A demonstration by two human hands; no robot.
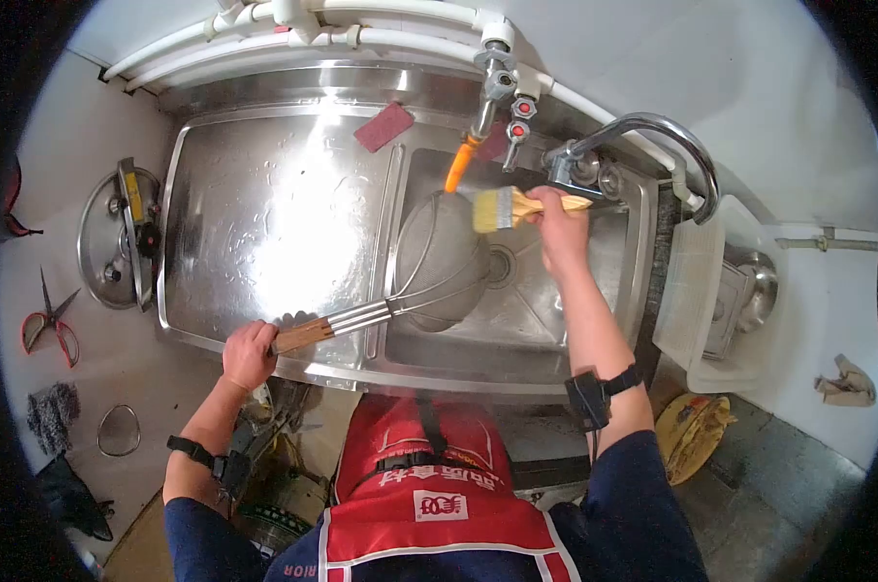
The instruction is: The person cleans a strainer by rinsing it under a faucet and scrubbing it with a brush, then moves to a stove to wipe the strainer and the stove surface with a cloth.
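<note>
My left hand (250, 355) is closed around the wooden handle of a large round mesh strainer (441, 262). The strainer's bowl lies over the sink basin (594, 291), below the orange hose end (458, 167) on the tap. In my right hand (562, 233) is a flat brush (497, 210), held by its wooden handle, its pale bristles pointing left, close to the strainer's upper right rim. Whether the bristles touch the mesh cannot be made out.
A dark red pad (383, 127) lies at the back of the wet steel drainboard (225, 223). A curved chrome faucet (691, 145) stands at the back right, beside a white plastic basket (686, 301). Scissors (49, 325) and a pot lid (99, 238) hang at left.
</note>
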